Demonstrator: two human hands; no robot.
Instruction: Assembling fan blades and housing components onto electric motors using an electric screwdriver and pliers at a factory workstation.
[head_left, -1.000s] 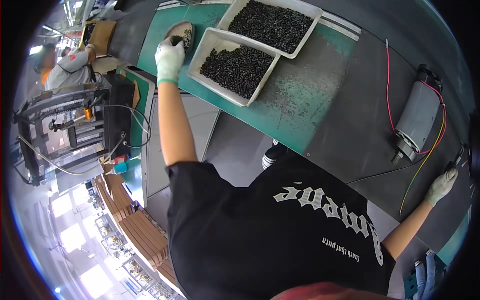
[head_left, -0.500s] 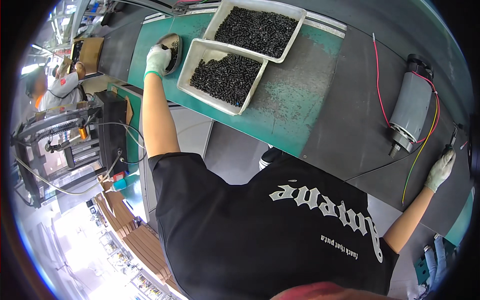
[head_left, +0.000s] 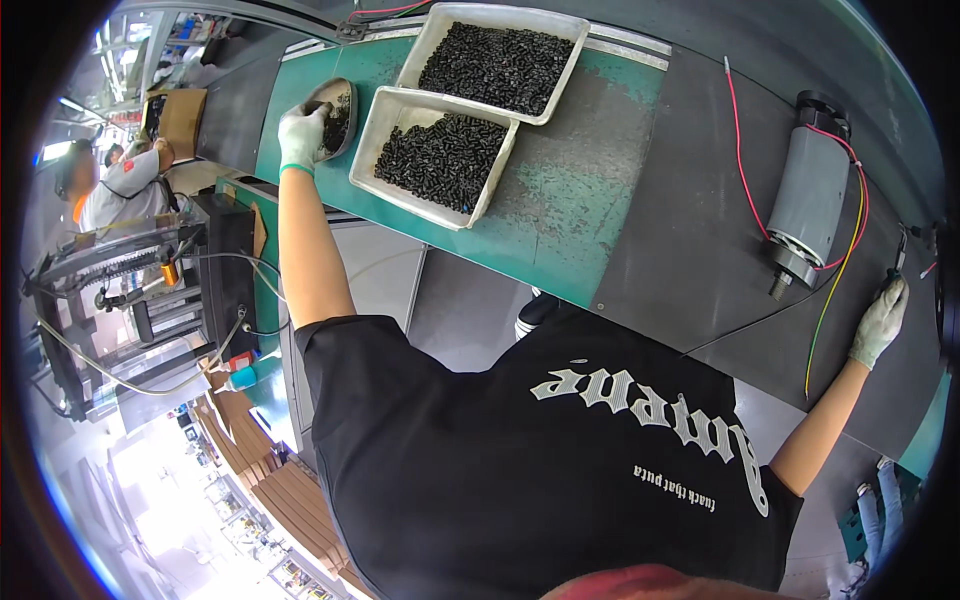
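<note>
In gloved fingers, my left hand reaches over the near-left rim of a small oval metal dish. Its fingertips are drawn together among tiny dark pieces, so what they pinch is hidden. Far to the right, my right hand, also gloved, is closed round the dark handle of a slim tool with a metal tip; its exact kind is unclear. Left of that hand lies a grey cylindrical motor with a threaded shaft. Red, yellow-green and black wires trail from it.
Two white plastic bins hold black cylindrical pellets on the green mat. A dark mat covers the bench beneath the motor. At far left are a black machine frame, an open carton and another person.
The whole view has shifted slightly. My left hand has drawn back a little toward me at the dish, its fingers still in it. My right hand keeps hold of the slim tool.
</note>
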